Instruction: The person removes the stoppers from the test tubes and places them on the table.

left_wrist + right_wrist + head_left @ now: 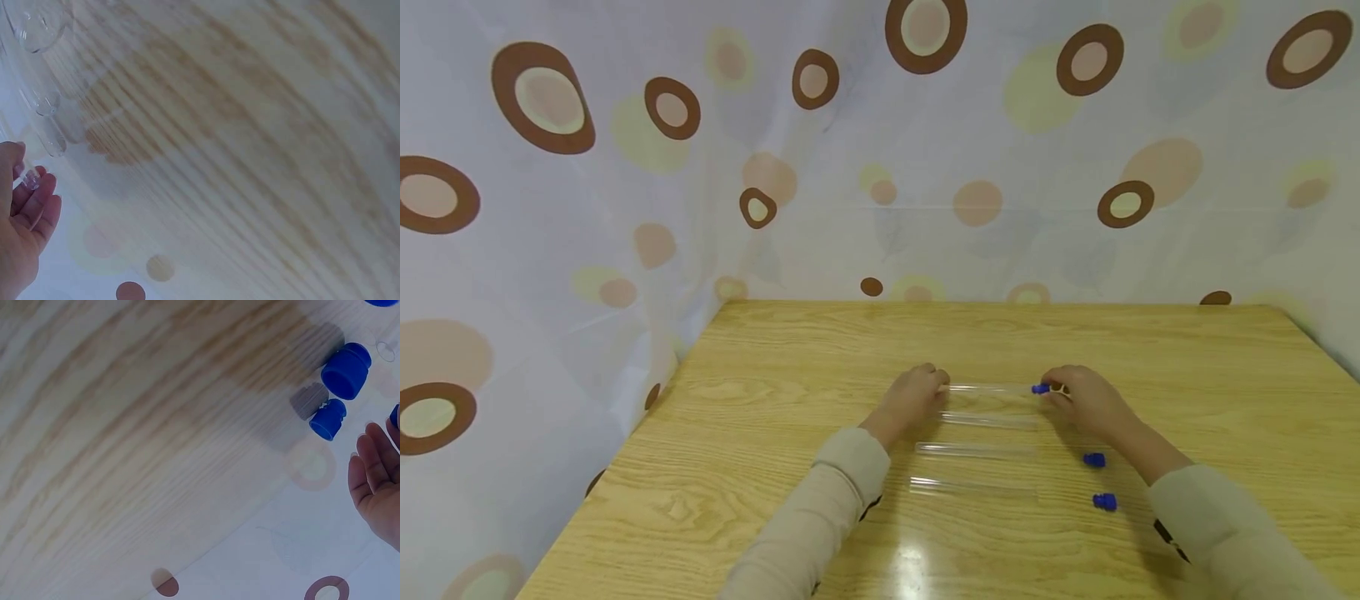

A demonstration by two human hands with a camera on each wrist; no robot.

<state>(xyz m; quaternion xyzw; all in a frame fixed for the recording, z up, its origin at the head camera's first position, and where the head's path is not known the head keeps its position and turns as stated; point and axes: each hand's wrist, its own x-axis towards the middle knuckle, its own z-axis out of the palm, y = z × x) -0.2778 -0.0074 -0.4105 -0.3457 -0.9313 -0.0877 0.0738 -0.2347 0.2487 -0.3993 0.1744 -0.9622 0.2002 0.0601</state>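
Observation:
My left hand (912, 400) pinches the left end of a clear test tube (988, 389), the farthest of several lying in a row. The rounded tube tip shows between the fingers in the left wrist view. At that tube's right end, a blue cap (1040, 389) is between the thumb and fingers of my right hand (1086, 400). Cap and tube mouth meet or nearly meet; whether the cap is seated I cannot tell. Nearer me lie more clear tubes: one (988, 420), another (976, 451) and the nearest (973, 487).
Loose blue caps lie right of the tubes, one (1094, 460) beyond another (1104, 502). In the right wrist view another blue cap (381, 302) shows at the top edge. Behind the wooden table (790, 350) hangs a patterned curtain (850, 250).

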